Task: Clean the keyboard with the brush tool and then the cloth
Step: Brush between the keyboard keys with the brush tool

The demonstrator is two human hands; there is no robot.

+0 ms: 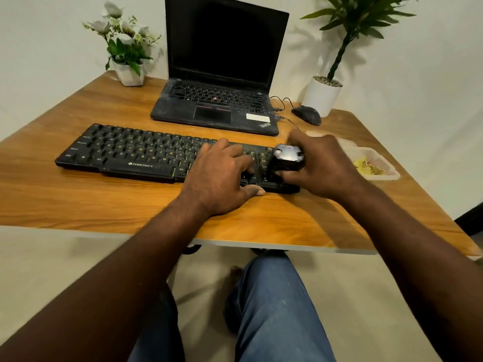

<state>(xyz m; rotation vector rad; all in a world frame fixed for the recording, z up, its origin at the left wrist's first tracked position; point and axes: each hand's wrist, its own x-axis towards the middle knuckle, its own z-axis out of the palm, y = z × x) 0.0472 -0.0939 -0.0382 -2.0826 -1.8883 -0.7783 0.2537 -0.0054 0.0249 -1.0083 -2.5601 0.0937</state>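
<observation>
**at the right end of the keyboard [130,152]: brush down, cloth not yet taken up**

on the wooden table [78,202], in front of the seated person, the black keyboard lies lengthwise, just before an open laptop [222,74]. the right hand [321,165] is curled round the brush tool [287,156], a small dark thing with a grey top, and holds it down on the keys at the far right end. the left hand [222,178] lies spread beside it, fingers straight on the keys and thumb at the front edge, steadying the board by the look of it.

i'd judge this the brushing stage, and not far along. the brush sits at one end, and nothing shows whether the long run of keys to the left has been swept. the cloth step looks not begun, as neither hand has a cloth. a clear plastic tray [389,171] just right of the right hand holds a yellow crumpled thing [367,167]. that may be the cloth, but i cannot tell.

a corded mouse [307,114] lies behind the right hand. a flower pot [129,74] and a plant pot [322,96] stand at the far corners. in the way, as i see it, are the left hand itself, which covers keys the brush must reach, and the tray, near enough to be knocked on a wide sweep.
</observation>
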